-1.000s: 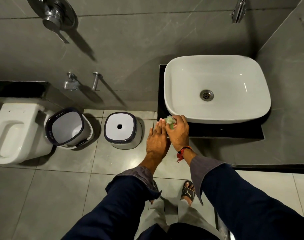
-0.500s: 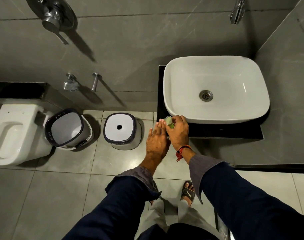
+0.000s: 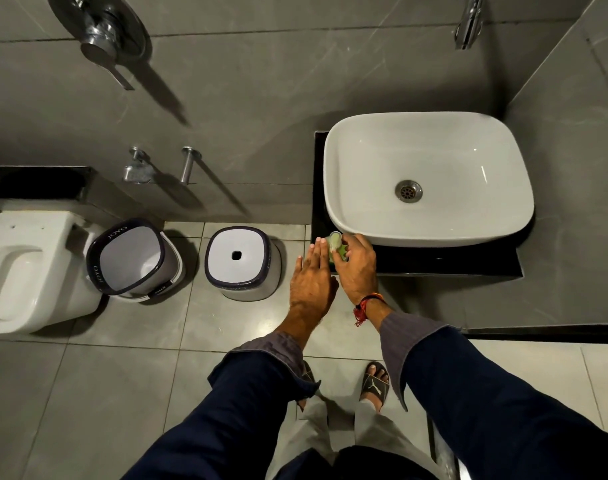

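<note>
- Leftmost, one white toilet [image 3: 21,271] stands against the wall, with two white, dark-rimmed containers beside it: one tipped bucket [image 3: 132,258] and one upturned stool [image 3: 241,263].
- Centre, one left hand [image 3: 311,282] is held flat, fingers straight, its fingertips beside a small green bottle [image 3: 335,245], possibly soap.
- One right hand [image 3: 358,265], red thread at the wrist, curls round that bottle at the black counter [image 3: 434,261] edge.
- Right, one white basin [image 3: 430,178] sits on the counter, one tap [image 3: 468,22] above.
</note>
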`<state>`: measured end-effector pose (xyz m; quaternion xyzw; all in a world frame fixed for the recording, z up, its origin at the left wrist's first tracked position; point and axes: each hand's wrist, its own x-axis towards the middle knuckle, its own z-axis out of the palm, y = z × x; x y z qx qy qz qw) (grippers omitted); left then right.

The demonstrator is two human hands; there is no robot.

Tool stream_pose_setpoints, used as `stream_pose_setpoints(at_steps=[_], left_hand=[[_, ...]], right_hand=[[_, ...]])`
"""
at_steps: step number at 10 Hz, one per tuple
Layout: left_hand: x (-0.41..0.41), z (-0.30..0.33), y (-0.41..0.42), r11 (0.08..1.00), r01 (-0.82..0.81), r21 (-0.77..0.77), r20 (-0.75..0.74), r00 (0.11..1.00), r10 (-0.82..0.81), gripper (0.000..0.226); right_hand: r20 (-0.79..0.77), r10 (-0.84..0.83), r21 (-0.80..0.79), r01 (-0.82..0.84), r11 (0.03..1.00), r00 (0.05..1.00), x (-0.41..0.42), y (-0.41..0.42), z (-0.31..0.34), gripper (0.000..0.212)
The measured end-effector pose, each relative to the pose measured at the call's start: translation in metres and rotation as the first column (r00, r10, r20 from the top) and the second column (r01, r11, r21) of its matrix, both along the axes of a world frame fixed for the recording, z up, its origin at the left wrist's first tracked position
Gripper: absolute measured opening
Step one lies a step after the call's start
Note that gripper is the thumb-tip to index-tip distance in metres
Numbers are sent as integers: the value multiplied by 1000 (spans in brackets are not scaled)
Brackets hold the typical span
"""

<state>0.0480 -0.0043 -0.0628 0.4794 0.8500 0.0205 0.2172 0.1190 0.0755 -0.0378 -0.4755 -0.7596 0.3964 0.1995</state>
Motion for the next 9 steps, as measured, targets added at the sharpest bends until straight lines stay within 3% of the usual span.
stream_pose_setpoints(at_steps=[3,4,5,6,8,9], left_hand=[[1,-3,-3,998,9,59,15,1000,-10,85],[2,-2,-6,970,-169,174,195,972,134,87],[1,0,-8,925,-307,226,377,903,207,79],[-3,-1,-7,885,-356,300,440,875,202,72],[-17,2,-4,875,-360,324,468,865,183,66],[-23,4,-3,875,-385,293,404,879,252,68]], right_hand=[[10,-18,1,18,1000,1000,4,-4,-1,39],[-12,-155,-108,153,982,988,12,-6,-7,43],[-2,-120,-201,117,973,993,14,-7,-10,45],[-5,-77,-205,75,976,997,8,-6,-12,49],[-21,-42,-240,35,970,999,-5,-2,-12,48],[13,-105,-184,106,977,994,1,0,-10,37]])
